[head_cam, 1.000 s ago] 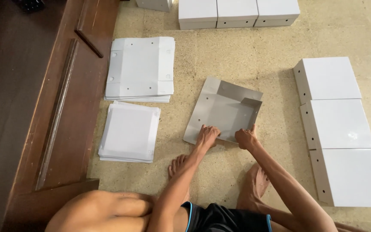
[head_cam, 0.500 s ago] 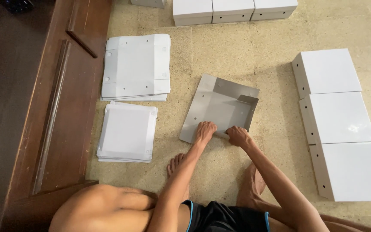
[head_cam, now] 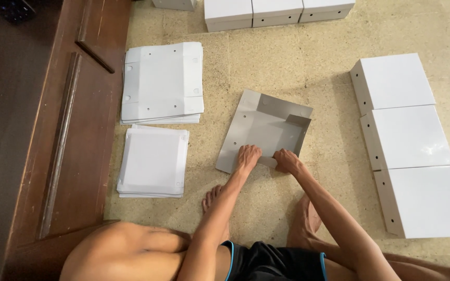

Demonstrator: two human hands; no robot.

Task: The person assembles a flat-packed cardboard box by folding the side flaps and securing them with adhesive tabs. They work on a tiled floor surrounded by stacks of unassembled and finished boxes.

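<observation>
A grey flat cardboard box blank point(head_cam: 259, 125) lies on the floor in front of me, its right and far flaps partly folded up. My left hand point(head_cam: 247, 157) presses down on its near edge, fingers spread over the card. My right hand point(head_cam: 286, 160) sits just to the right, gripping the near flap at the edge. Both hands touch the same blank.
Two stacks of flat white blanks point(head_cam: 162, 83) point(head_cam: 153, 161) lie to the left beside a dark wooden frame point(head_cam: 74, 130). Three finished white boxes point(head_cam: 410, 140) line the right, more boxes point(head_cam: 277, 10) stand at the far edge. My bare feet point(head_cam: 212, 198) rest near the blank.
The hands stay on the blank's near edge; the left hand has spread flatter and the view has shifted slightly.
</observation>
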